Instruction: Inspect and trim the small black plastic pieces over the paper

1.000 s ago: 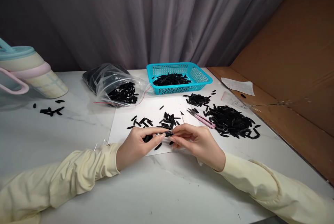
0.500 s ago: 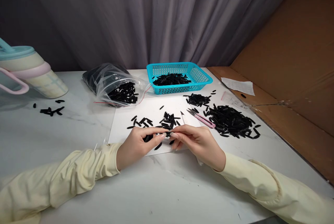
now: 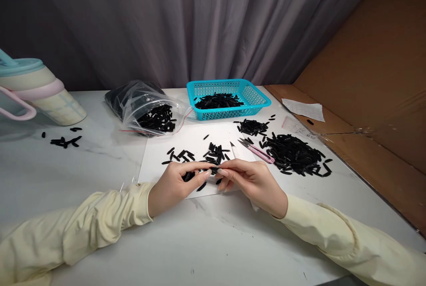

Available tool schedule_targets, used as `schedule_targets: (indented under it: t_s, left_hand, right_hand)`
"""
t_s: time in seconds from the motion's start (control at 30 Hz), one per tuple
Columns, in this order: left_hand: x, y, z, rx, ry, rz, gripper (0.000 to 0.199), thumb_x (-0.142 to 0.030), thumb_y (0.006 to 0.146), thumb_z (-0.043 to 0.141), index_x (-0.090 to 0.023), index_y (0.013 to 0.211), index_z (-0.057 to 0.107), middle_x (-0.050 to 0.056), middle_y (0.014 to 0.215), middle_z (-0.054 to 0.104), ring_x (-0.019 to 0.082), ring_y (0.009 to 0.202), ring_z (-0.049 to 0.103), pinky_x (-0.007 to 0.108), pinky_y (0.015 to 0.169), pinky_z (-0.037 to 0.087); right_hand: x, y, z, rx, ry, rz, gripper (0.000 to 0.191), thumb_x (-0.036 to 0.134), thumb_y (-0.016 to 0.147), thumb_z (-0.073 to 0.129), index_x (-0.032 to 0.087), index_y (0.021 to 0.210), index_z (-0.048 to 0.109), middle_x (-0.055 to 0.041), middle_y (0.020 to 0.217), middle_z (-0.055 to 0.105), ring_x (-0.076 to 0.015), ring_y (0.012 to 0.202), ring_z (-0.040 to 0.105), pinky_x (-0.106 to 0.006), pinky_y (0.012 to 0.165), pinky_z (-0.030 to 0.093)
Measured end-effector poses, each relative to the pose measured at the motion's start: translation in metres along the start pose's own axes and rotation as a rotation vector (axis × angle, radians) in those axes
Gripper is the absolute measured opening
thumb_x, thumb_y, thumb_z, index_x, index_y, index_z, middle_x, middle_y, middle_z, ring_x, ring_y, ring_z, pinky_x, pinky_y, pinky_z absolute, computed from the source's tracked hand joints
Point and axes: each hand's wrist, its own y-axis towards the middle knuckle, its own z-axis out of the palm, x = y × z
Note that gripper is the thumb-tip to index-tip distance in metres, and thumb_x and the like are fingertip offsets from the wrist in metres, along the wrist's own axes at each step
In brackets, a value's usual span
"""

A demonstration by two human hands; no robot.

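Note:
My left hand (image 3: 181, 183) and my right hand (image 3: 254, 183) meet over the front of a white sheet (image 3: 155, 152). Between their fingertips they pinch a small black piece (image 3: 214, 170), partly hidden by the fingers. Loose black pieces (image 3: 216, 152) lie just beyond the fingertips, with more (image 3: 181, 156) to their left. A pointed white tool (image 3: 234, 149) rests on the sheet, and pink-handled snips (image 3: 258, 150) lie to the right of it.
Behind stands a blue basket (image 3: 229, 113) of black pieces, left of it an open clear bag (image 3: 133, 113). Black piles lie at right (image 3: 294, 155) and behind the snips (image 3: 253, 127). A tumbler (image 3: 63, 104) and a few black pieces (image 3: 65, 142) are at left.

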Motion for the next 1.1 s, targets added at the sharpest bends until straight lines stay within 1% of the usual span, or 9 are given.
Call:
schedule_targets:
  t_s: [0.1, 0.27, 0.4, 0.53, 0.6, 0.7, 0.83, 0.97, 1.1]
  left_hand:
    - [-0.0005, -0.0005, -0.0002, -0.003, -0.004, -0.002, 0.025, -0.026, 0.081, 0.054, -0.015, 0.096, 0.071, -0.003, 0.051, 0.055, 0.007, 0.043, 0.037, 0.018, 0.041, 0.032]
    - [-0.0029, -0.0003, -0.0009, 0.007, -0.017, -0.017, 0.025, -0.025, 0.081, 0.054, -0.014, 0.097, 0.07, -0.003, 0.051, 0.054, 0.006, 0.042, 0.035, 0.019, 0.041, 0.031]
    - [-0.003, 0.0001, -0.0014, 0.02, -0.025, -0.032, 0.026, -0.027, 0.082, 0.053, -0.014, 0.097, 0.07, -0.003, 0.051, 0.054, 0.008, 0.044, 0.039, 0.019, 0.043, 0.033]
    - [-0.0009, 0.0, -0.0009, 0.017, -0.01, -0.048, 0.026, -0.03, 0.083, 0.053, -0.014, 0.094, 0.07, -0.001, 0.054, 0.059, 0.009, 0.045, 0.044, 0.02, 0.044, 0.036]
    - [0.0004, -0.0003, -0.0004, 0.02, -0.006, -0.049, 0.027, -0.032, 0.083, 0.053, -0.014, 0.093, 0.071, 0.002, 0.058, 0.063, 0.011, 0.05, 0.051, 0.021, 0.047, 0.039]
    - [0.0018, -0.0007, 0.0, 0.03, -0.015, -0.048, 0.026, -0.032, 0.083, 0.054, -0.015, 0.09, 0.071, 0.004, 0.065, 0.067, 0.016, 0.065, 0.06, 0.022, 0.054, 0.044]
    - [0.0018, -0.0005, -0.0003, 0.053, -0.022, -0.041, 0.023, -0.03, 0.082, 0.055, -0.014, 0.085, 0.071, 0.005, 0.074, 0.07, 0.017, 0.071, 0.062, 0.022, 0.059, 0.046]
    - [0.0001, 0.0003, -0.0005, 0.064, -0.026, -0.011, 0.022, -0.027, 0.083, 0.054, -0.013, 0.077, 0.07, 0.003, 0.069, 0.069, 0.012, 0.061, 0.058, 0.02, 0.056, 0.043]
    - [-0.0027, 0.0014, -0.0015, 0.085, -0.038, -0.003, 0.021, -0.024, 0.083, 0.054, -0.012, 0.073, 0.068, 0.001, 0.065, 0.068, 0.01, 0.056, 0.055, 0.019, 0.055, 0.042]
  right_hand:
    - [-0.0004, 0.0001, 0.0006, -0.005, -0.002, -0.004, 0.026, 0.04, 0.085, 0.053, 0.015, 0.086, 0.063, -0.0033, 0.061, 0.068, -0.0156, 0.055, 0.066, -0.027, 0.056, 0.058]
    - [-0.0005, -0.0007, 0.0, -0.007, -0.013, -0.017, 0.021, 0.034, 0.086, 0.052, 0.016, 0.087, 0.062, -0.0034, 0.062, 0.068, -0.015, 0.055, 0.066, -0.026, 0.057, 0.058]
    - [-0.0012, -0.0018, 0.0004, -0.007, -0.019, -0.014, 0.02, 0.034, 0.086, 0.053, 0.017, 0.087, 0.062, -0.0026, 0.063, 0.068, -0.0152, 0.056, 0.066, -0.027, 0.058, 0.059]
    - [-0.0022, -0.0024, 0.0017, 0.006, -0.018, -0.026, 0.02, 0.034, 0.086, 0.052, 0.017, 0.087, 0.063, -0.0024, 0.063, 0.068, -0.0149, 0.057, 0.066, -0.027, 0.06, 0.059]
    - [-0.0019, -0.0024, 0.002, 0.015, -0.024, -0.03, 0.02, 0.033, 0.087, 0.052, 0.016, 0.087, 0.063, -0.0025, 0.063, 0.068, -0.0145, 0.057, 0.066, -0.027, 0.06, 0.059]
    - [-0.0002, -0.0022, 0.0018, 0.032, -0.037, -0.033, 0.019, 0.031, 0.087, 0.052, 0.016, 0.085, 0.063, -0.0029, 0.063, 0.067, -0.0142, 0.056, 0.066, -0.027, 0.058, 0.059]
    - [0.0015, -0.0022, 0.0018, 0.058, -0.031, -0.023, 0.02, 0.03, 0.086, 0.052, 0.014, 0.082, 0.063, -0.0042, 0.062, 0.067, -0.0144, 0.056, 0.065, -0.027, 0.057, 0.058]
    - [0.0016, -0.0016, 0.0017, 0.085, 0.024, 0.029, 0.022, 0.031, 0.085, 0.053, 0.013, 0.08, 0.062, -0.0047, 0.06, 0.066, -0.0148, 0.054, 0.065, -0.027, 0.056, 0.056]
    - [0.003, 0.0014, -0.0005, 0.155, 0.222, 0.178, 0.025, 0.036, 0.08, 0.06, 0.012, 0.073, 0.061, -0.004, 0.06, 0.064, -0.0143, 0.052, 0.064, -0.025, 0.051, 0.054]
